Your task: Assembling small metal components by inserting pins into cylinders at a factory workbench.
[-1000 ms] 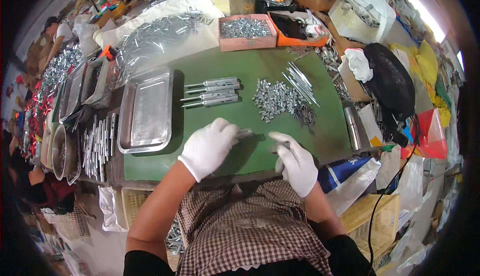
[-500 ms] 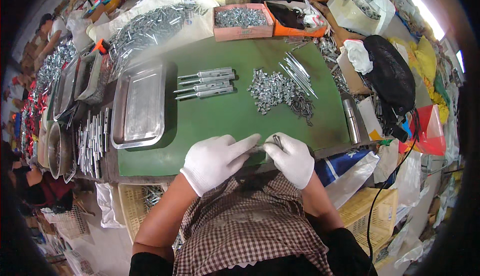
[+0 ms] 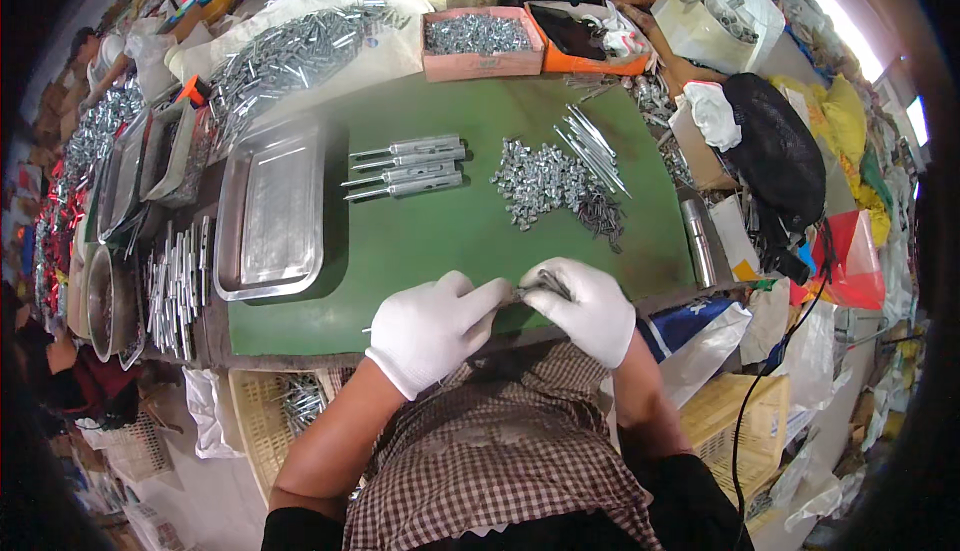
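Both my hands wear white gloves and meet above the near edge of a green mat. My left hand is closed round a slim metal piece, mostly hidden, whose thin tip shows left of the glove. The closed fingers of my right hand hold a small dark metal part against the piece's other end. Farther off on the mat lie several finished-looking metal tools with thin tips, a heap of small silver fittings, dark small pins and long thin rods.
An empty steel tray stands at the mat's left, with metal tubes beyond it. Behind the mat are a pink box of small parts and an orange box. A metal cylinder lies at the right edge.
My left hand has turned slightly, and a thin tip now shows beside it. The right hand's fingers have shifted round the dark part. The whole view has moved a little.
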A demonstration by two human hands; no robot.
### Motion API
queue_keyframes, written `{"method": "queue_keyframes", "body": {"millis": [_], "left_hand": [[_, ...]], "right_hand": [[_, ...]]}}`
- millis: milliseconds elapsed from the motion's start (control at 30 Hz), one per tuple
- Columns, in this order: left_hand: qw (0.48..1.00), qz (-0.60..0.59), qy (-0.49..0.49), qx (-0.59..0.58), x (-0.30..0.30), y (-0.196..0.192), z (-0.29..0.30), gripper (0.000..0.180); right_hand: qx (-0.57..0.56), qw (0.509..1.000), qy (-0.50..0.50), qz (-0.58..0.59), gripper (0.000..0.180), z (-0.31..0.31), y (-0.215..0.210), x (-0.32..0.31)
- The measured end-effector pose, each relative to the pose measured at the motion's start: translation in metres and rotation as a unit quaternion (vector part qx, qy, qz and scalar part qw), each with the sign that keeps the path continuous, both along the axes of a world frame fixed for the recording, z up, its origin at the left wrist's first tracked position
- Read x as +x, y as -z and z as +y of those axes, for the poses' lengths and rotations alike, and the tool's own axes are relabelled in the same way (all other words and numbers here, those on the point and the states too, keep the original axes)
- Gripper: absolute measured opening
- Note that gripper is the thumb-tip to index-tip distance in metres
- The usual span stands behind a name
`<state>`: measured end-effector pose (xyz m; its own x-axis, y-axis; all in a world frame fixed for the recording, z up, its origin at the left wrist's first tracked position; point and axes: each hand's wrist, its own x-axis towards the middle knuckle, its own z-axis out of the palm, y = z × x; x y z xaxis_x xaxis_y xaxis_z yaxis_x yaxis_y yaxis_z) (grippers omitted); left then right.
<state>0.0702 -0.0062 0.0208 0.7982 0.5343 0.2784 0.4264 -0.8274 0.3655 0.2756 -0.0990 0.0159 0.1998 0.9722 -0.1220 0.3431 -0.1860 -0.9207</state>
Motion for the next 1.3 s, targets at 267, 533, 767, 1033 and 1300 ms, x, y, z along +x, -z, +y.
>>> {"method": "queue_keyframes", "body": {"millis": [267,533,767,1033,1300], "left_hand": [[0.997,0.076,-0.020,0.009,0.010,0.005,-0.014,0.022],[0.992,0.121,-0.023,-0.008,0.015,0.006,-0.012,0.019],[0.995,0.085,-0.046,-0.017,0.010,0.008,-0.014,0.019],[0.993,0.096,-0.049,-0.050,0.013,0.003,-0.019,0.028],[0.994,0.091,-0.052,-0.044,0.011,0.006,-0.020,0.025]], "right_hand": [[0.164,0.845,-0.063,-0.506,0.019,0.138,-0.008,0.076],[0.032,0.807,-0.252,-0.533,0.021,0.198,-0.006,0.094],[0.086,0.929,-0.192,-0.303,0.021,0.070,-0.010,0.040],[0.118,0.929,-0.148,-0.319,0.014,-0.002,0.015,0.008],[0.141,0.924,-0.118,-0.334,0.013,0.004,0.005,0.011]]}}
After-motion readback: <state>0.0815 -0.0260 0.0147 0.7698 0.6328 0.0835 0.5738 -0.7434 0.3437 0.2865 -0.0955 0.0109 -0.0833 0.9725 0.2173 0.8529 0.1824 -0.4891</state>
